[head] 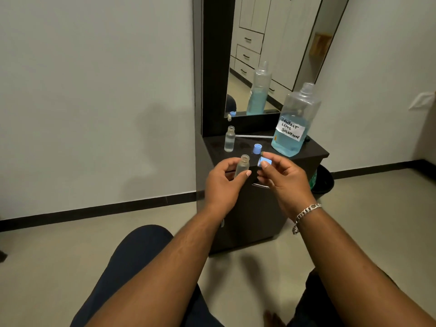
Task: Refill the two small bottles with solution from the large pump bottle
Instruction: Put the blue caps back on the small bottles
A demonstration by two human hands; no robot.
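Note:
My left hand (221, 182) grips a small clear bottle (243, 165), uncapped and upright, in front of the dark cabinet. Just to its right my right hand (280, 175) pinches a blue cap (264, 160) between thumb and fingers. A second small clear bottle (229, 139) stands uncapped on the cabinet top (313, 151) at the left. Its blue cap (257, 148) lies beside it to the right. The large bottle (295, 123), with blue liquid and a hand-written label, stands open at the right with its pump removed. A thin pale tube (253, 136) lies on the cabinet top behind the caps.
A tall mirror (271, 50) in a dark frame rises behind the cabinet and reflects the bottles. A dark bin (324, 181) sits on the floor at the cabinet's right. My knees in dark trousers are at the bottom of the view.

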